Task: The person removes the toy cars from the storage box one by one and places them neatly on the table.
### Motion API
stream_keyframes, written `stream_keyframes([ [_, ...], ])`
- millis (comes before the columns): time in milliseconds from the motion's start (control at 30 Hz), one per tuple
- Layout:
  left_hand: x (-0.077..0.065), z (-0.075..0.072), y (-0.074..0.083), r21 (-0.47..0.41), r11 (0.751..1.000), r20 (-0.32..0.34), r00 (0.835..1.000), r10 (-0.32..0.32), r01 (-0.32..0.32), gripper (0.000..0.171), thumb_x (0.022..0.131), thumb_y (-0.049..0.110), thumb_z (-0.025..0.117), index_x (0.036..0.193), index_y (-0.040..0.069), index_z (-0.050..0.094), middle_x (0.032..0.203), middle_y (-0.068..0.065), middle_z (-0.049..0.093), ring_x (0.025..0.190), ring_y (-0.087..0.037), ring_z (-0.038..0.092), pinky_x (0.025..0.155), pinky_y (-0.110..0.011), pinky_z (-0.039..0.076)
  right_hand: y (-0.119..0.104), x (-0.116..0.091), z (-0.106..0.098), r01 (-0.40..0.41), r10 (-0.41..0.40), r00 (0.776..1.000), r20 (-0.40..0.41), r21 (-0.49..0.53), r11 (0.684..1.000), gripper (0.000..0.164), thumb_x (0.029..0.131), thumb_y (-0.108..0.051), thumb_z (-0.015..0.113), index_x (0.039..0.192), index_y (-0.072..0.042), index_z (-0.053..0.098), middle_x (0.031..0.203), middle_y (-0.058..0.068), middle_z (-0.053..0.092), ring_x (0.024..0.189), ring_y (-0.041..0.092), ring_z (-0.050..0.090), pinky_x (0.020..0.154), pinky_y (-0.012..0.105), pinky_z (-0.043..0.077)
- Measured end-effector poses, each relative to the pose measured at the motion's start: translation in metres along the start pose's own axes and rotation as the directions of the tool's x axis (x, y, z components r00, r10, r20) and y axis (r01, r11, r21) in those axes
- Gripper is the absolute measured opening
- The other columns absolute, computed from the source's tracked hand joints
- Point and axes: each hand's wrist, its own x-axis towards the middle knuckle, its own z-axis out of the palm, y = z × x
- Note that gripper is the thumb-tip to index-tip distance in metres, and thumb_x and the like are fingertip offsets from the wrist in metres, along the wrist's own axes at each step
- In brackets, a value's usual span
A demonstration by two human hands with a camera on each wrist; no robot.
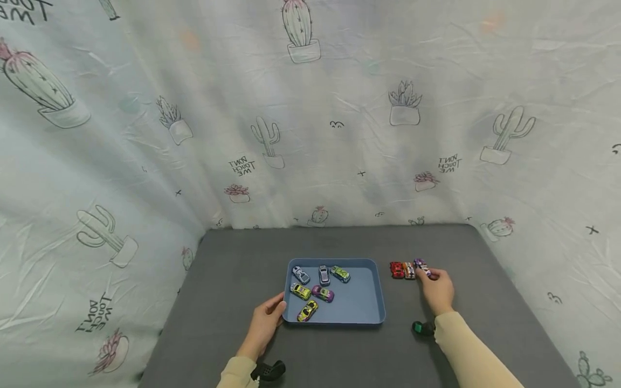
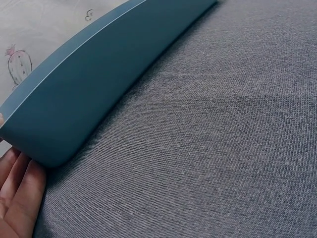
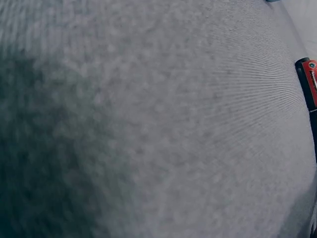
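Pinching a purple-and-white toy car (image 1: 420, 264), the right hand (image 1: 439, 291) is over toward the table's (image 1: 237, 256) far right corner, just beside an orange-and-white car (image 1: 409, 270) and a red car (image 1: 397, 270). The left hand (image 1: 264, 323) has the blue tray (image 1: 360, 296) gripped near its front left corner, six more cars (image 1: 322, 293) inside, mostly toward the left edge.

Both arms come in from the bottom edge, in cream sleeves (image 1: 473, 350) with the wrists bare. The left hand (image 1: 264, 323) angles up and to the right, gripping with the thumb on the upper side and the fingers bunched close together. The right hand (image 1: 439, 293) reaches a bit further out, forearm slanting up and left, thumb and index finger in a pinch. Other fingers look curled in, but they're tiny from the head view, so not 100% on that.
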Motion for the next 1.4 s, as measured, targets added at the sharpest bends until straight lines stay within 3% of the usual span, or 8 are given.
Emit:
stream_keyframes([
  [233, -0.0001, 0.0009, 0.0005, -0.002, 1.000, 0.002, 1.000, -0.001, 0.001, 0.041, 0.099, 0.027, 0.058, 0.137, 0.012, 0.056, 0.135, -0.014, 0.055, 0.122, -0.029, 0.053, 0.095, -0.041, 0.051, -0.0020, -0.0002, 0.0001, 0.003, -0.003, 1.000, -0.007, -0.020, 1.000, 0.055, 0.091, -0.042, 0.066, 0.118, 0.005, 0.055, 0.107, 0.022, 0.057, 0.096, 0.035, 0.053, 0.078, 0.048, 0.043],
  [433, -0.0015, 0.0007, -0.0005, 0.000, 1.000, -0.010, 1.000, 0.000, 0.000, 0.045, 0.097, 0.032, 0.060, 0.137, 0.012, 0.056, 0.135, -0.014, 0.055, 0.122, -0.030, 0.053, 0.094, -0.042, 0.051, -0.0019, -0.0005, -0.0003, 0.003, -0.003, 1.000, 0.012, -0.007, 1.000, 0.056, 0.091, -0.042, 0.065, 0.118, 0.005, 0.055, 0.107, 0.023, 0.057, 0.096, 0.035, 0.053, 0.076, 0.044, 0.043],
  [800, -0.0018, 0.0001, 0.0000, -0.003, 1.000, -0.009, 1.000, -0.007, 0.007, 0.045, 0.097, 0.032, 0.060, 0.136, 0.012, 0.056, 0.134, -0.013, 0.056, 0.122, -0.030, 0.053, 0.095, -0.042, 0.050, -0.0055, -0.0018, -0.0063, 0.053, -0.051, 0.998, 0.041, -0.041, 0.998, 0.046, 0.100, -0.035, 0.048, 0.117, 0.006, 0.060, 0.106, 0.024, 0.062, 0.096, 0.035, 0.056, 0.075, 0.044, 0.045],
  [1100, -0.0004, 0.0001, -0.0006, -0.001, 1.000, 0.005, 1.000, -0.002, 0.002, 0.041, 0.099, 0.025, 0.058, 0.138, 0.011, 0.055, 0.135, -0.014, 0.055, 0.123, -0.030, 0.053, 0.095, -0.041, 0.050, -0.0043, -0.0022, -0.0059, 0.061, -0.058, 0.997, 0.060, -0.055, 0.997, 0.049, 0.100, -0.038, 0.048, 0.119, 0.006, 0.061, 0.107, 0.024, 0.061, 0.097, 0.034, 0.055, 0.078, 0.045, 0.045],
  [1400, -0.0003, 0.0000, 0.0009, -0.004, 1.000, -0.007, 1.000, -0.006, 0.005, 0.045, 0.097, 0.032, 0.059, 0.137, 0.012, 0.056, 0.135, -0.014, 0.055, 0.121, -0.028, 0.054, 0.094, -0.038, 0.051, -0.0036, -0.0014, -0.0031, 0.068, -0.066, 0.997, 0.037, -0.063, 0.996, 0.046, 0.100, -0.037, 0.050, 0.116, 0.005, 0.063, 0.103, 0.021, 0.060, 0.095, 0.034, 0.054, 0.078, 0.045, 0.043],
])
